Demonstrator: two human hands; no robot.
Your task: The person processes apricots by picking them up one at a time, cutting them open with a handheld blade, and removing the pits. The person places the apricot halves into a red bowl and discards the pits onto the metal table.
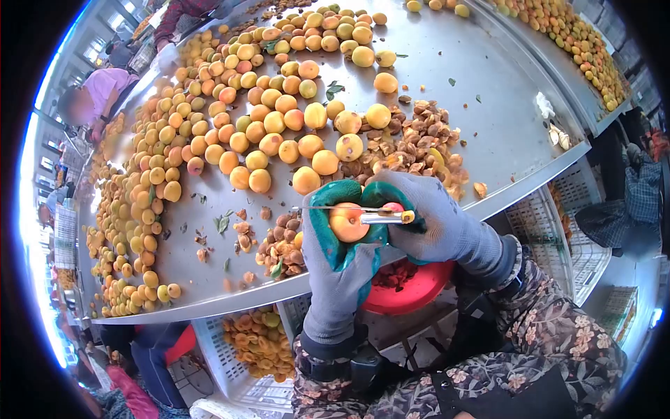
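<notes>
Both hands wear grey gloves with green coated palms and fingers, close together over the table's near edge. In my left hand (331,269) sits an orange-yellow apricot (345,225), its fingers curled around it. My right hand (436,220) grips a small knife-like tool (382,218) with a thin metal blade and a yellow-ended handle, which lies across the apricot. A reddish round patch shows beside the right fingers behind the handle; I cannot tell what it is. Below the hands is a red basin (412,299) with dark red scraps inside.
Whole apricots (272,122) cover much of the metal table (453,119). Heaps of pits and brown scraps (419,143) lie just beyond and left of my hands. A white crate (230,370) of apricot halves stands below the edge. Other people (112,94) are around the table.
</notes>
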